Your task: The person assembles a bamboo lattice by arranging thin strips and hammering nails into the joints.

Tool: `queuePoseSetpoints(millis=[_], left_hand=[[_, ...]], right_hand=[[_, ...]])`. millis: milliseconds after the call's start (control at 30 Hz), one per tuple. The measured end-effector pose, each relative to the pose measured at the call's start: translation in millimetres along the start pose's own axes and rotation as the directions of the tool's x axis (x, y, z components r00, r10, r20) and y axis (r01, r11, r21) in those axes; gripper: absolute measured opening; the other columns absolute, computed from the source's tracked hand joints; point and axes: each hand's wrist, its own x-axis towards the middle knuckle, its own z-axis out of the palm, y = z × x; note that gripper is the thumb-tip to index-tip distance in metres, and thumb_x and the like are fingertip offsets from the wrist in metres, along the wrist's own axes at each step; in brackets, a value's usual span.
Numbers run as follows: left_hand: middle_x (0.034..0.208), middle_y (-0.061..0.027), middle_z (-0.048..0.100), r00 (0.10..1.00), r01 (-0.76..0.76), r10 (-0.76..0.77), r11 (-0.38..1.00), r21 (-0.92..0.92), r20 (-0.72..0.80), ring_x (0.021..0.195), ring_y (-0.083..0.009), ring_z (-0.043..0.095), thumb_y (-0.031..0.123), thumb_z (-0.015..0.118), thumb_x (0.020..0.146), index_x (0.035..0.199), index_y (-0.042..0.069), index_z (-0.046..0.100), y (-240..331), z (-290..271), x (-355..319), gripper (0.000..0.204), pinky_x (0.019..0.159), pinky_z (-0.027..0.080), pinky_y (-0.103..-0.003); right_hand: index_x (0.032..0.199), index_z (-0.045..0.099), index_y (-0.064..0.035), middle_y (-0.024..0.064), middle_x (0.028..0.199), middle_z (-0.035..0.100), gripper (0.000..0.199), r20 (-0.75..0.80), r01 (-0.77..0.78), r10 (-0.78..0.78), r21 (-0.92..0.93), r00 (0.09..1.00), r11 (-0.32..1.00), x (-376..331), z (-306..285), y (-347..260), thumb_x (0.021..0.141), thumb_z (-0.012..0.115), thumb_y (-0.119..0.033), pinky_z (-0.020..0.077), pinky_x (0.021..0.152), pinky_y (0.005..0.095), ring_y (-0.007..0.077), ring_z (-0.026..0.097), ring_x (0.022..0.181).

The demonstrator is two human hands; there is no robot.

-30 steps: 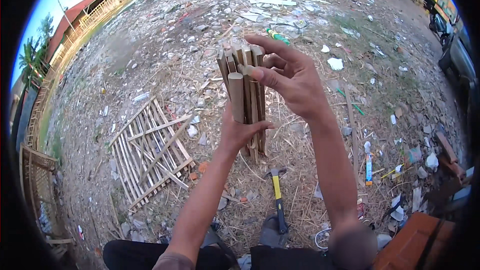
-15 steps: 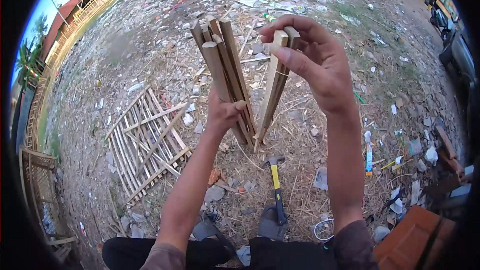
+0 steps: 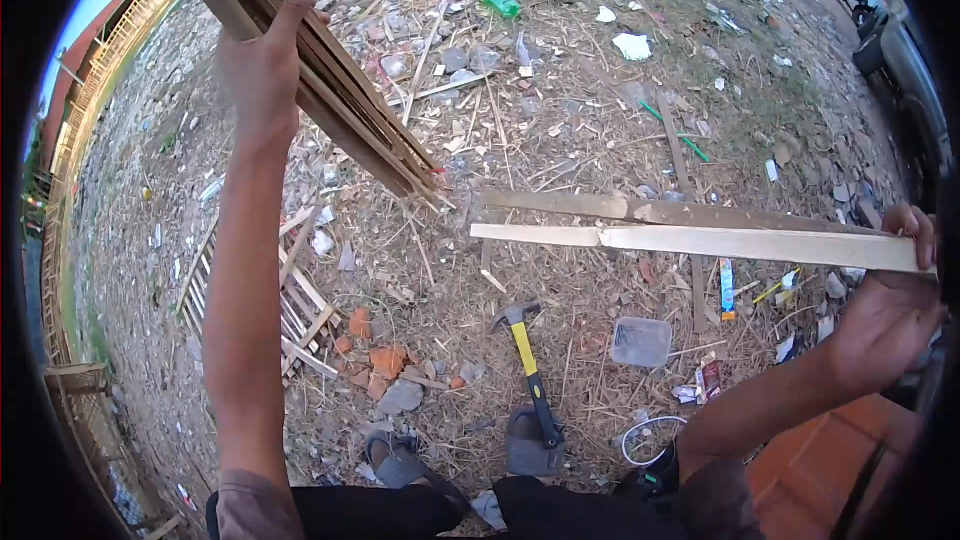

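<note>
My left hand [image 3: 262, 65] is raised at the upper left, gripping a bundle of several bamboo slats [image 3: 345, 105] that slants down toward the middle. My right hand [image 3: 885, 305] at the far right holds two pale bamboo slats [image 3: 690, 240], stretched level to the left over the ground. The two sets of slats are apart. Below them a hammer with a yellow handle [image 3: 530, 365] lies on the dirt in front of my feet.
A slatted bamboo frame [image 3: 285, 305] lies on the ground at the left. A small clear plastic box [image 3: 641, 341], broken brick pieces [image 3: 385, 360], a green bottle [image 3: 495, 2] and litter are scattered about. A red-brown surface [image 3: 810, 480] sits at lower right; my sandals [image 3: 530, 440] show at the bottom.
The two hands have pulled apart: the left swung the bundle up and left, the right carried two slats out to the far right and turned them level.
</note>
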Motion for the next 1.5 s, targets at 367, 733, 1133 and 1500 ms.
queuePoseSetpoints(millis=[367, 733, 1133, 1500], left_hand=[[0.091, -0.0136, 0.066, 0.831, -0.492, 0.384, 0.845, 0.209, 0.403, 0.082, -0.0224, 0.066, 0.011, 0.073, 0.077, 0.119, -0.001, 0.053, -39, 141, 21, 0.048, 0.073, 0.054, -0.035], [0.093, 0.0043, 0.064, -0.266, -0.914, 0.284, 0.229, -0.334, 0.921, 0.1, -0.0169, 0.062, 0.019, 0.058, 0.087, 0.109, 0.029, 0.053, -132, 214, -100, 0.025, 0.11, 0.032, -0.048], [0.15, 0.0008, 0.035, 0.005, -0.914, -0.241, 0.392, 0.102, 0.971, 0.139, -0.0228, 0.033, 0.018, 0.06, 0.087, 0.142, 0.037, 0.035, -159, 99, -155, 0.063, 0.114, 0.023, -0.055], [0.141, -0.013, 0.038, 0.589, -0.571, -0.004, 0.705, 0.42, 0.808, 0.129, -0.0348, 0.039, 0.034, 0.071, 0.082, 0.142, 0.013, 0.034, 7, -132, -191, 0.074, 0.107, 0.034, -0.048]], right_hand=[[0.094, 0.053, -0.003, 0.0052, 0.084, 0.041, 0.014, -0.568, 0.054, -0.13, -0.148, 0.812, 0.988, -109, -103, -12, 0.097, 0.051, -0.017, 0.0293, 0.113, 0.0562, 0.0201, 0.048, 0.088], [0.11, 0.054, -0.0085, 0.0038, 0.084, 0.058, 0.027, -0.323, 0.398, -0.626, -0.549, 0.71, 0.735, -85, -71, -30, 0.101, 0.045, -0.032, 0.0443, 0.094, 0.0458, 0.0182, 0.057, 0.086], [0.099, 0.058, -0.0082, 0.0019, 0.082, 0.044, 0.02, -0.48, 0.216, -0.44, -0.453, 0.759, 0.865, -101, -43, 12, 0.098, 0.05, -0.027, 0.0172, 0.118, 0.0569, 0.0196, 0.046, 0.088], [0.103, 0.045, -0.0188, -0.0024, 0.088, 0.039, 0.015, 0.056, -0.275, 0.27, 0.263, 0.961, 0.925, -81, 144, 73, 0.099, 0.05, -0.033, 0.0282, 0.113, 0.0523, 0.0138, 0.047, 0.092]])
